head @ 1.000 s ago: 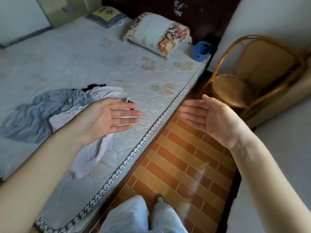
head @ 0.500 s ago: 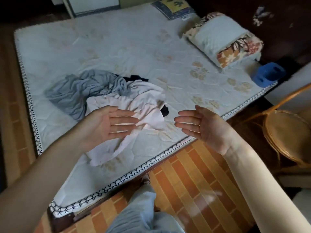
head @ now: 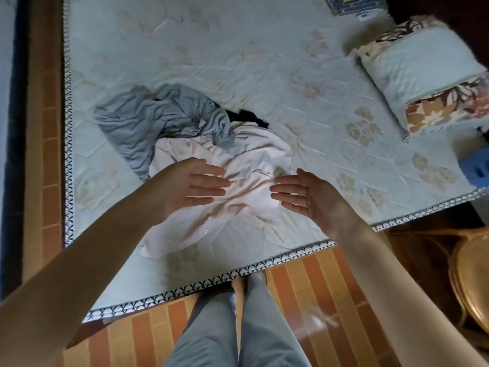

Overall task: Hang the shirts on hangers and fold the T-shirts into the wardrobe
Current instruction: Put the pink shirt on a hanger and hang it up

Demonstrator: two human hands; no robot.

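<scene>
A crumpled pale pink shirt (head: 248, 165) lies on the mattress (head: 211, 62) near its front edge. A grey T-shirt (head: 148, 117) is bunched up behind it to the left, and a bit of a dark garment (head: 250, 116) peeks out between them. My left hand (head: 190, 184) and my right hand (head: 307, 197) hover over the pink shirt, palms facing each other, fingers straight, holding nothing. No hangers or wardrobe are in view.
A pillow with a floral cover (head: 428, 75) lies at the mattress's right end, a folded blue-yellow item (head: 354, 4) at the far edge. A blue plastic object (head: 476, 168) sits at the right corner. A rattan chair (head: 471, 276) stands on the tiled floor (head: 304, 287) to my right.
The view has swung left and down toward the mattress. The clothes pile now sits directly under my hands, which have kept their open, facing pose.
</scene>
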